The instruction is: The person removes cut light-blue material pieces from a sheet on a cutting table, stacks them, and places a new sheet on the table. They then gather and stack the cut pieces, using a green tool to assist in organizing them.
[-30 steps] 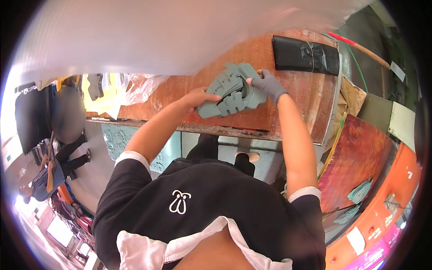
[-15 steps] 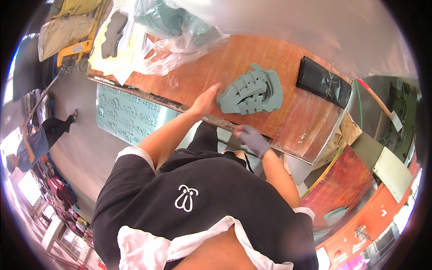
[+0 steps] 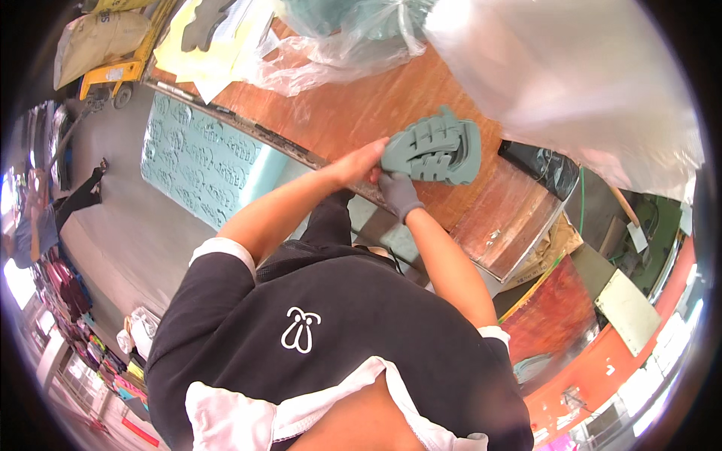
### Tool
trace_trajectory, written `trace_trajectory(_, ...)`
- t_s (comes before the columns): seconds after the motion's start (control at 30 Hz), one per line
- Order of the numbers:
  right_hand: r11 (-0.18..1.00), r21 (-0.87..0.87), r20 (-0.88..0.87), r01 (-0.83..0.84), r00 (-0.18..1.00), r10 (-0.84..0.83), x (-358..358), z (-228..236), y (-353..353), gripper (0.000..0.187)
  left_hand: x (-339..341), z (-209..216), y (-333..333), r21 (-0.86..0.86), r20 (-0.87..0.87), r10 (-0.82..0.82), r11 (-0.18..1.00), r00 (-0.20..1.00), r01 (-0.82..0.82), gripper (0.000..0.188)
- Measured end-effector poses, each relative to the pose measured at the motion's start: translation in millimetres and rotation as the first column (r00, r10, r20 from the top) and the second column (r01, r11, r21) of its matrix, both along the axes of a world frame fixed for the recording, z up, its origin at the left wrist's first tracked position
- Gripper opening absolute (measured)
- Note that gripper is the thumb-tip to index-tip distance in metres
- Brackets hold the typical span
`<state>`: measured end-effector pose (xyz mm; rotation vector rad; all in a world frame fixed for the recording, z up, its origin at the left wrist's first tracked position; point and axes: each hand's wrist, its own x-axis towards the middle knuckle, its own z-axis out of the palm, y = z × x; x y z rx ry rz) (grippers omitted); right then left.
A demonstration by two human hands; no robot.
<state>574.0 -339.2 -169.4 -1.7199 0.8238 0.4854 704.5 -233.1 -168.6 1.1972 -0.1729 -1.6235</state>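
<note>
A grey-green stack of slotted, foam-like cut-outs (image 3: 434, 152) is at the near side of the reddish wooden table (image 3: 331, 105). Its narrow left end is between my two hands. My bare left hand (image 3: 362, 164) closes on that end with the thumb along its upper side. Just below, my right hand (image 3: 398, 194) in a grey glove grips the near edge, its fingers partly hidden under the stack. Whether the stack is wholly off the tabletop I cannot tell.
Clear plastic bags (image 3: 338, 60) cover the table's far side, by yellow sheets (image 3: 214, 64) with a dark grey glove (image 3: 204, 24). A black plastic-wrapped bundle (image 3: 538, 167) lies at right. Light-green cut sheets (image 3: 192, 154) are left of the table; beyond, another person (image 3: 45, 222) stands.
My left hand has gone from beside the stack to holding its end. My gloved right hand has come up to the near edge. The stack has shifted slightly right and away.
</note>
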Motion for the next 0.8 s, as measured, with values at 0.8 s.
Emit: trace_trajectory(0.8,0.880,-0.389,0.139,-0.273,0.927,0.349,0,5,7,0.029,2,-9,0,-0.024,0.195,-0.007,1.000,0.981,0.012,0.058)
